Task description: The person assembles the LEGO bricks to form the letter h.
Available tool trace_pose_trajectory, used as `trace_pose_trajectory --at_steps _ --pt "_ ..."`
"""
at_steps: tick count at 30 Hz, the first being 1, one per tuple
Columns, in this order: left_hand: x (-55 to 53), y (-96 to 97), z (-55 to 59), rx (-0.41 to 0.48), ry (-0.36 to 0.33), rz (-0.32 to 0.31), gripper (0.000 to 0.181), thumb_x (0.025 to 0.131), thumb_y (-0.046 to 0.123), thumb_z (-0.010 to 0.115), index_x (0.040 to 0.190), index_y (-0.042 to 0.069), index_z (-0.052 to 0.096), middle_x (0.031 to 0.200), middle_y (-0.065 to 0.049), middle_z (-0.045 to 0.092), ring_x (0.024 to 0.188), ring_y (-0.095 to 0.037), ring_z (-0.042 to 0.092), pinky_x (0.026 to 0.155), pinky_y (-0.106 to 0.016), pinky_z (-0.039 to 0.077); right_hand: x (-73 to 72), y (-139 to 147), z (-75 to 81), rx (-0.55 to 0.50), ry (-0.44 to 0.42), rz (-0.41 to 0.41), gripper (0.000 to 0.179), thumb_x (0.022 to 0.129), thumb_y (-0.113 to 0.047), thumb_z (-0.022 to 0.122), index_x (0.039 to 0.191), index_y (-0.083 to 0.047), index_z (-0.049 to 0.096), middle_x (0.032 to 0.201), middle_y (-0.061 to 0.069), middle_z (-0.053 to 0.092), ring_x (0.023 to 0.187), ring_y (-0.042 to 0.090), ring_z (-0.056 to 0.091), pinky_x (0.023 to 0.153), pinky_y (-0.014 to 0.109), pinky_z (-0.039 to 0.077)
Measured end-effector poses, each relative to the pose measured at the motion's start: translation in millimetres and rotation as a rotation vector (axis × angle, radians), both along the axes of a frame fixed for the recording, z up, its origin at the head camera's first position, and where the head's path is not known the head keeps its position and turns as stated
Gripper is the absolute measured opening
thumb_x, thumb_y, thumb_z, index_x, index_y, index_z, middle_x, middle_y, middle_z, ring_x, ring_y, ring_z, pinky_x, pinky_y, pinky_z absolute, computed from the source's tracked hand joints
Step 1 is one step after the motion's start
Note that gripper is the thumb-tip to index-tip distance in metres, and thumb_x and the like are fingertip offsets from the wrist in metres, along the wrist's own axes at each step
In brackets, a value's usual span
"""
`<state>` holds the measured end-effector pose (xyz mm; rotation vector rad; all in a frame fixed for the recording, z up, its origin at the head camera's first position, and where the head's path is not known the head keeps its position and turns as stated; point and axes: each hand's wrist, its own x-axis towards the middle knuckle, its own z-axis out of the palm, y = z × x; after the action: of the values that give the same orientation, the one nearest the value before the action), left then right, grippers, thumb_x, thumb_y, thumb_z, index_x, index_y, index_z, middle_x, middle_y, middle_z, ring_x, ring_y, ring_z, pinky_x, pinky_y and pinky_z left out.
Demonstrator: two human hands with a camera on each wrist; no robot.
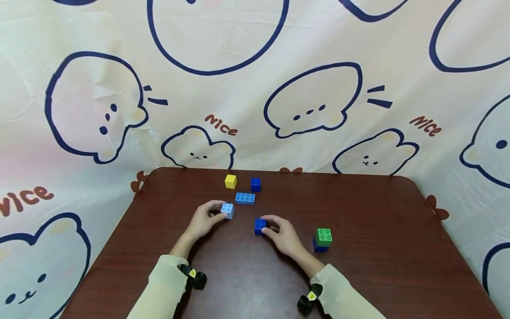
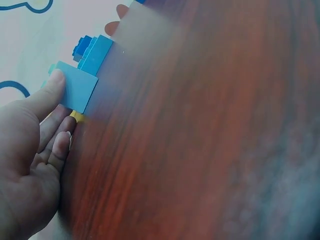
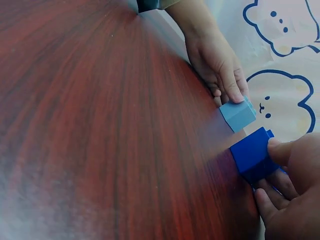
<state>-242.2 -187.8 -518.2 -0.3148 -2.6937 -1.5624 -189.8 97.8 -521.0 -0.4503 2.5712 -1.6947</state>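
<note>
Light-blue block [image 1: 227, 210] is pinched between the thumb and fingers of the left hand [image 1: 204, 220], just left of centre in the head view. Its studs are shown best there; a broad smooth side is shown by the left-wrist view, in the upper left of the frame, with the thumb laid against it. Slightly rightward and higher in the head view, a yellow block [image 1: 230, 181] is seen whole, though in the left-wrist view it is reduced to a sliver below the held block. Next, a long blue brick [image 1: 245, 198] is set near the centre, with a small blue block [image 1: 256, 184] placed above and to its right, near the far edge.

Right of centre, a dark-blue block [image 1: 259, 226] is gripped by the right hand [image 1: 284, 235]. By the right-wrist view its plain side is revealed at lower right, and a narrow gap between the two held blocks is made visible. Farther right, a green block [image 1: 323, 236] stacked on a blue base block [image 1: 320, 246] is shown only by the head view.

The brown tabletop [image 1: 398, 248] is bounded at left, top and right by slanting or rounded edges; its widest stretch is left between the stack and the right edge.
</note>
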Motion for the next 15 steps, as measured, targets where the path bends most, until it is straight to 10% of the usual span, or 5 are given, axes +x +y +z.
trace_pose_trajectory --at_steps 15 --pt "-1.8 -6.7 3.4 0.096 -0.069 -0.002 0.038 0.094 0.01 0.074 0.13 0.002 0.064 0.124 -0.016 0.068 0.112 -0.029 0.063 0.092 -0.034 0.052 11.6 10 -0.7 0.011 -0.063 0.053 0.033 0.097 -0.011 0.069 0.131 -0.012 0.067 0.125 0.01 0.068 0.116 0.028 0.065 0.097 0.046 0.053"
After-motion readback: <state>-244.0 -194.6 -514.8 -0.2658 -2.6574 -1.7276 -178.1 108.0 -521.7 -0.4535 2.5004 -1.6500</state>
